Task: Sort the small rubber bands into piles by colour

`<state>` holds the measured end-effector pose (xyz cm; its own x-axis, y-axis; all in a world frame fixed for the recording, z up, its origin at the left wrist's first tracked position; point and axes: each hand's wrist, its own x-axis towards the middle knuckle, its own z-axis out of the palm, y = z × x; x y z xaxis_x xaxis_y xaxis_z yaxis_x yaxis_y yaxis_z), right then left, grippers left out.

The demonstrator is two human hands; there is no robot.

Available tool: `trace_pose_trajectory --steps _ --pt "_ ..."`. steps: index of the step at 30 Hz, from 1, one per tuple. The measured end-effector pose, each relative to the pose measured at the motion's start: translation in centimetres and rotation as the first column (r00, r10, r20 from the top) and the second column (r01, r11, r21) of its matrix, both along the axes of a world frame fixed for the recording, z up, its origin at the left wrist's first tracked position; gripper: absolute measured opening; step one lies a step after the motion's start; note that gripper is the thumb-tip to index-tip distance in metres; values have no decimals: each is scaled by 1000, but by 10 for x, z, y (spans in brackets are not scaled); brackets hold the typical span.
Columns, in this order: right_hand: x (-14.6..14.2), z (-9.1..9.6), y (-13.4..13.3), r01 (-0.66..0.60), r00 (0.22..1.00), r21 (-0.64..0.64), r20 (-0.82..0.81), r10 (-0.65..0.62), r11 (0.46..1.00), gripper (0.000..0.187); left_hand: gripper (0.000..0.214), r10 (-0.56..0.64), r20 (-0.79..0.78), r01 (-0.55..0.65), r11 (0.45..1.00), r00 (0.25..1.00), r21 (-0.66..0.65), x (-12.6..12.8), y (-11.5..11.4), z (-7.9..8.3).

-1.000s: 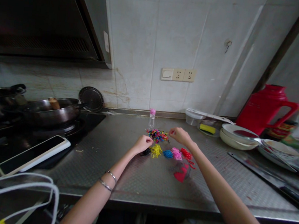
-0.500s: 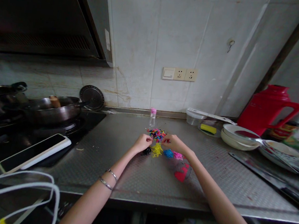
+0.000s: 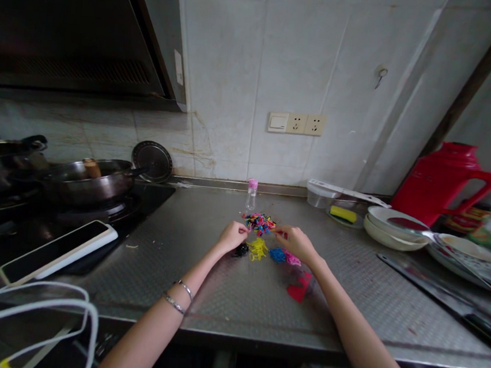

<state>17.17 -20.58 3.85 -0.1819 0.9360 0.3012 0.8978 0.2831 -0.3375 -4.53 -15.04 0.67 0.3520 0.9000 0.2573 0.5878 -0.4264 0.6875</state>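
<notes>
A mixed heap of small coloured bands (image 3: 259, 223) lies on the metal counter, between and just beyond my hands. My left hand (image 3: 232, 236) is closed in a pinch at the heap's left edge, above a black pile (image 3: 241, 249). At the right edge, my right hand (image 3: 296, 242) also pinches, over the blue pile (image 3: 277, 255) and pink pile (image 3: 293, 258). Whatever sits in either pinch is too small to make out. A yellow pile (image 3: 258, 249) of thin loops rests between the hands. Behind the heap stands a small clear bottle (image 3: 251, 199) with a pink top.
A see-through bag with red shapes (image 3: 298, 287) lies by my right forearm. On the left are a phone-like device (image 3: 56, 252), a white cable (image 3: 88, 331) and a pan (image 3: 91, 183). Bowls (image 3: 392, 233), a knife (image 3: 438, 295) and a red thermos (image 3: 441, 182) occupy the right.
My right hand has shifted slightly right, away from the heap, still pinched. My left hand stays at almost the same place. The whole view has moved a touch.
</notes>
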Motion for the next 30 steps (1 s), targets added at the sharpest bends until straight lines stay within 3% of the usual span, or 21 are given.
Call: trace_pose_trajectory --steps 5,15,23,30 --pt "1 0 0 45 995 11 84 -46 999 27 22 90 -27 -90 996 996 -9 -1 0 1" --pt "-1 -1 -1 62 993 41 99 -66 997 27 17 232 -65 -234 972 971 -22 -4 8 4" --pt "3 1 -2 87 992 52 89 -92 995 27 22 135 -172 -135 991 976 8 6 19 7" --pt "6 3 -2 109 990 60 84 -114 992 28 17 140 -243 -141 990 960 14 19 21 6"
